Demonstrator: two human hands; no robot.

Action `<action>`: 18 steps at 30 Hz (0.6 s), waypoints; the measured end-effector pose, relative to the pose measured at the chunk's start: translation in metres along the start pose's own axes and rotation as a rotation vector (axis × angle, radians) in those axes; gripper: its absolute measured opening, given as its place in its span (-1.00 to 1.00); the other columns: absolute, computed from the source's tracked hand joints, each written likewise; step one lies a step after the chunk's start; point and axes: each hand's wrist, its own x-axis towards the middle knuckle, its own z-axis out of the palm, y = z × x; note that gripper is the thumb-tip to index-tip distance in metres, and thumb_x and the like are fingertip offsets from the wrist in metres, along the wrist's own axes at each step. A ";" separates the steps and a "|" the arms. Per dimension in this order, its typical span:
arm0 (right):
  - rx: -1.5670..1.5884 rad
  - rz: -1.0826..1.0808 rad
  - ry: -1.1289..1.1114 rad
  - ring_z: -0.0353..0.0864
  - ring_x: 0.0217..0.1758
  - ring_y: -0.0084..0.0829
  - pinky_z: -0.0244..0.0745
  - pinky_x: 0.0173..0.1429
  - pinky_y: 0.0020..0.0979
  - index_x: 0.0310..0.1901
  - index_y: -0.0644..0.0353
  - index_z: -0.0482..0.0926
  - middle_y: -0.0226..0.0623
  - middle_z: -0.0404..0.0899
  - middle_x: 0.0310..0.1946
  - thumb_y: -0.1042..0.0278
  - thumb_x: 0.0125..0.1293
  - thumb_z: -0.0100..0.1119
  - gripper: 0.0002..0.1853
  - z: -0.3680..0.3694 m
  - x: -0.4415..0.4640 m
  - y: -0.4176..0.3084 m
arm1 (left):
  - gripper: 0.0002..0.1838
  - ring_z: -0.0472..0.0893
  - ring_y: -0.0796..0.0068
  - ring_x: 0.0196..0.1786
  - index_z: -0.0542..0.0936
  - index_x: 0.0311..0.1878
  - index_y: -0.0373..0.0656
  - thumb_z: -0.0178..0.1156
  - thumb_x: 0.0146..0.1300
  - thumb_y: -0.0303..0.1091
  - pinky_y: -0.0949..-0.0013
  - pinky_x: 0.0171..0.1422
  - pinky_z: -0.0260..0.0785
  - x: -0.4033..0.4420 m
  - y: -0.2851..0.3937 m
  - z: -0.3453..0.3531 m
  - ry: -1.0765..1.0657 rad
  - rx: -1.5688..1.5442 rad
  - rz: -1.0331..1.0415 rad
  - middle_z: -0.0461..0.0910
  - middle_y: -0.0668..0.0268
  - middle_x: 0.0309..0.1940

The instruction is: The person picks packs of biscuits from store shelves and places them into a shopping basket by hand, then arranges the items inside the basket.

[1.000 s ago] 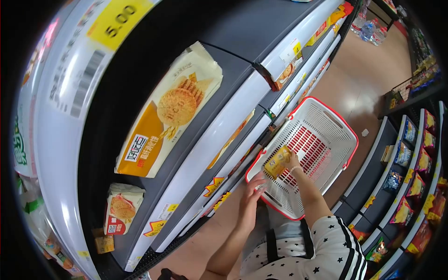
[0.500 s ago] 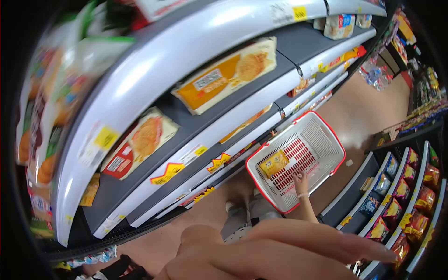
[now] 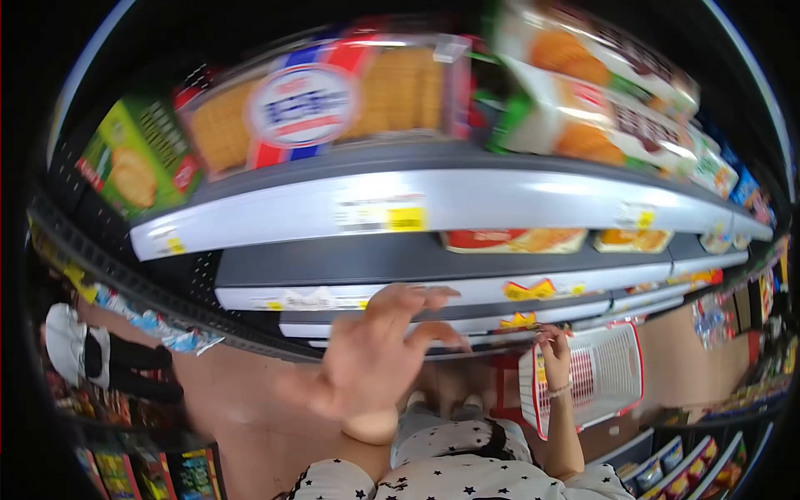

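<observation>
My left hand [image 3: 375, 350] is raised in front of the lower shelves, fingers spread and holding nothing, slightly blurred. My right hand [image 3: 553, 354] hovers at the left side of the white and red basket [image 3: 610, 379], its fingers loosely bent with nothing visible in them. Part of a yellow package [image 3: 541, 367] shows inside the basket behind that hand. Above my hands, a shelf holds a clear pack of biscuits [image 3: 325, 104] with a red, white and blue label, a green box [image 3: 137, 158] and white biscuit bags [image 3: 583, 117].
Red and yellow packs [image 3: 512, 241] lie on the shelf below. At the left stands another person [image 3: 75, 346] in a white top and dark trousers. Bottles [image 3: 712, 323] stand on the floor at the right. Snack shelves [image 3: 675, 471] line the lower right.
The view has swung left to face the shelf. The yellow package left my right hand in the basket. My right hand moved out to the basket's side, and my left hand rose towards the shelves.
</observation>
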 end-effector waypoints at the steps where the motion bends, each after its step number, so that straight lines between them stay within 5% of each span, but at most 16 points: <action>1: 0.081 0.007 -0.095 0.49 -0.15 -0.57 0.37 -0.03 -0.52 -0.08 0.24 0.46 -0.33 0.54 -0.21 0.47 0.23 0.10 -0.78 0.028 0.000 -0.030 | -0.49 0.02 0.18 0.36 0.37 0.15 0.16 -0.26 0.29 0.21 -0.07 0.26 -0.03 -0.023 0.002 -0.024 0.158 0.127 -0.004 0.11 0.33 0.30; 3: 0.135 -0.093 -0.307 0.49 -0.13 -0.52 0.37 0.01 -0.49 -0.11 0.25 0.48 -0.30 0.55 -0.19 0.50 0.20 0.11 -0.80 0.081 -0.002 -0.086 | -0.53 0.11 0.12 0.31 0.40 0.07 -0.20 -0.13 0.32 0.00 0.01 0.30 0.01 -0.062 0.008 -0.070 0.473 0.365 -0.010 0.21 0.05 0.19; 5: 0.061 -0.357 -0.501 0.50 -0.08 -0.34 0.35 0.05 -0.41 -0.15 0.27 0.49 -0.19 0.54 -0.14 0.52 0.14 0.14 -0.79 0.129 0.006 -0.114 | -0.63 0.15 0.09 0.29 0.36 0.02 -0.33 -0.06 0.30 -0.23 0.10 0.31 0.02 -0.081 0.012 -0.102 0.920 0.876 0.067 0.26 -0.01 0.12; 6: -0.060 -0.541 -0.467 0.49 -0.07 -0.28 0.34 0.05 -0.37 -0.15 0.28 0.48 -0.16 0.52 -0.13 0.52 0.12 0.15 -0.77 0.155 0.012 -0.138 | -0.63 0.15 0.09 0.29 0.36 0.02 -0.33 -0.06 0.30 -0.23 0.10 0.31 0.02 -0.086 0.019 -0.119 0.930 0.883 0.077 0.26 -0.01 0.12; 8: -0.251 -0.815 -0.301 0.46 -0.06 -0.15 0.32 0.05 -0.27 -0.16 0.30 0.48 -0.12 0.49 -0.11 0.50 0.09 0.18 -0.75 0.208 0.027 -0.176 | -0.54 0.14 -0.04 0.29 0.28 0.11 -0.38 0.05 0.23 -0.29 0.06 0.33 -0.03 -0.086 0.035 -0.149 1.044 1.849 0.112 0.23 -0.13 0.13; 11: -0.582 -0.896 0.095 0.43 -0.09 -0.03 0.30 0.02 -0.14 -0.19 0.31 0.50 -0.09 0.49 -0.14 0.43 0.08 0.20 -0.75 0.272 0.048 -0.206 | -0.39 0.11 -0.14 0.29 0.17 0.19 -0.48 0.04 0.24 -0.20 0.01 0.34 -0.10 -0.074 0.038 -0.159 1.177 1.990 0.110 0.19 -0.23 0.14; 14: -0.663 -0.898 -0.010 0.38 -0.05 0.02 0.26 0.06 -0.11 -0.06 0.31 0.45 -0.02 0.46 -0.14 0.38 0.08 0.26 -0.61 0.299 0.066 -0.205 | -0.28 0.09 -0.23 0.28 0.06 0.22 -0.56 0.05 0.23 -0.14 -0.03 0.34 -0.12 -0.072 0.040 -0.159 1.153 2.137 -0.074 0.14 -0.28 0.18; 18: -0.569 -0.720 -0.300 0.43 -0.09 -0.05 0.28 0.08 -0.21 -0.07 0.32 0.48 -0.04 0.50 -0.18 0.31 0.08 0.29 -0.60 0.312 0.082 -0.201 | -0.48 0.33 0.04 0.15 0.34 0.02 -0.50 0.06 0.21 -0.17 -0.04 0.38 -0.16 -0.071 0.042 -0.164 1.043 2.149 -0.190 0.43 -0.07 -0.06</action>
